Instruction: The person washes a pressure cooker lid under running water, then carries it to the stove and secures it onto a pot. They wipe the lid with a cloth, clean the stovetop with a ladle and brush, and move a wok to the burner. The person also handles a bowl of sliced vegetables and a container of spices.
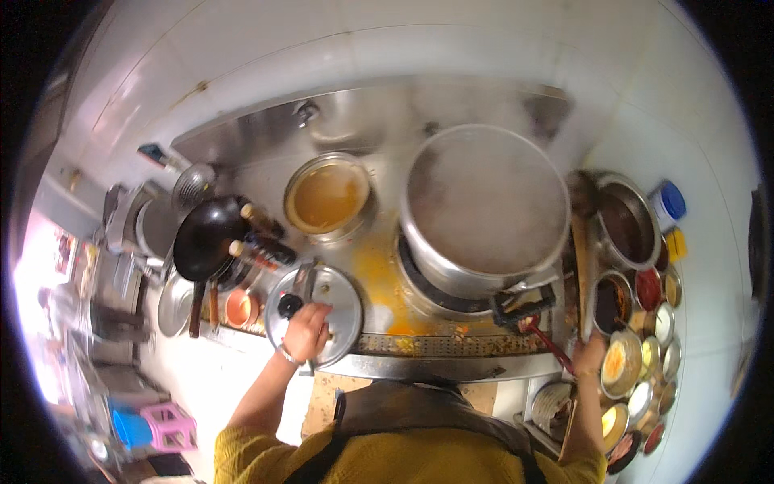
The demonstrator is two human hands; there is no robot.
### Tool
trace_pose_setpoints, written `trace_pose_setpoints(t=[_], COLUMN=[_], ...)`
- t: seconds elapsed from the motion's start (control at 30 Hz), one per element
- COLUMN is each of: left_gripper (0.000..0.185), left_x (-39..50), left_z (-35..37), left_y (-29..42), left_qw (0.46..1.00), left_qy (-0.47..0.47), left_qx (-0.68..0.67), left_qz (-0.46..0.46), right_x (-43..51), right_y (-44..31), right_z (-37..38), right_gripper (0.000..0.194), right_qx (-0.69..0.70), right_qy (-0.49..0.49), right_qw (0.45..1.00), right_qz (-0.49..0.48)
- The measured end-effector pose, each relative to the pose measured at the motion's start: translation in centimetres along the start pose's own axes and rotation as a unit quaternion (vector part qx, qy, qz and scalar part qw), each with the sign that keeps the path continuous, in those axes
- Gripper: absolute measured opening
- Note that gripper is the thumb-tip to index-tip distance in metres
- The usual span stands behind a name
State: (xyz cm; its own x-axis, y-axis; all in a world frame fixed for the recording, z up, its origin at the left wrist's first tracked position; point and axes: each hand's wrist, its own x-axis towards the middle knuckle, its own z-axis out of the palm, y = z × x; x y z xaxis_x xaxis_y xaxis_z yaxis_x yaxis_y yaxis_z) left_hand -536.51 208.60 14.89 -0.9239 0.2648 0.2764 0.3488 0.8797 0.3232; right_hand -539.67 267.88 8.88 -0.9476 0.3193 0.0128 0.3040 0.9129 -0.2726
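Observation:
My left hand (308, 334) is over a metal pressure cooker lid (344, 302) with a black knob (290, 306), its fingers curled around the lid's bar handle. At the right end of the stove, my right hand (589, 354) is blurred. It is at the lower end of a long wooden handle (582, 272) and close to a red-handled utensil (553, 345); whether it grips either cannot be made out. Ahead, a large steaming metal pot (417, 236) stands on a burner, its contents veiled by steam. A smaller pot of yellow-brown liquid (329, 196) stands left of it.
A black wok (208, 239), a perforated skimmer (195, 186) and an orange cup (241, 308) are on the left. Several bowls of sauces and seasonings, including a red one (648, 290), crowd the right. Yellow spills mark the steel stovetop (378, 278). A pink stool (169, 426) stands lower left.

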Motion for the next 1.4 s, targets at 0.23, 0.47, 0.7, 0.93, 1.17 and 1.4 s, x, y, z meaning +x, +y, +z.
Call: trace_pose_setpoints(t=[0.23,0.47,0.7,0.93,1.17,1.4], left_gripper=[0.036,0.042,0.05,0.046,0.023,0.02], left_x=[8.0,20.9,34.1,41.3,43.8,43.8], left_z=[-3.4,-5.7,-8.3,-7.7,-5.5,-5.7], left_y=[-15.3,-28.3,-34.6,-35.1,-33.0,-31.7], left_qw=[0.992,0.978,0.966,0.966,0.952,0.948], left_qy=[0.106,0.105,0.046,-0.108,-0.128,-0.118], left_qx=[0.068,0.181,0.251,0.219,0.278,0.293], left_qz=[-0.018,-0.018,0.037,0.08,-0.011,-0.034], right_x=[-5.9,-7.6,-0.4,4.8,6.8,6.4], right_y=[-15.3,-36.7,-52.3,-59.7,-62.6,-62.8], right_z=[-14.4,-14.7,-5.4,-3.7,-3.4,-4.0], right_gripper=[0.024,0.023,0.015,0.021,0.022,0.019], right_qx=[0.51,0.562,0.494,0.456,0.411,0.444], right_qy=[-0.044,-0.368,-0.536,-0.578,-0.595,-0.609], right_qw=[0.858,0.733,0.682,0.676,0.69,0.657], right_qz=[-0.031,0.103,0.058,0.001,-0.031,0.025])
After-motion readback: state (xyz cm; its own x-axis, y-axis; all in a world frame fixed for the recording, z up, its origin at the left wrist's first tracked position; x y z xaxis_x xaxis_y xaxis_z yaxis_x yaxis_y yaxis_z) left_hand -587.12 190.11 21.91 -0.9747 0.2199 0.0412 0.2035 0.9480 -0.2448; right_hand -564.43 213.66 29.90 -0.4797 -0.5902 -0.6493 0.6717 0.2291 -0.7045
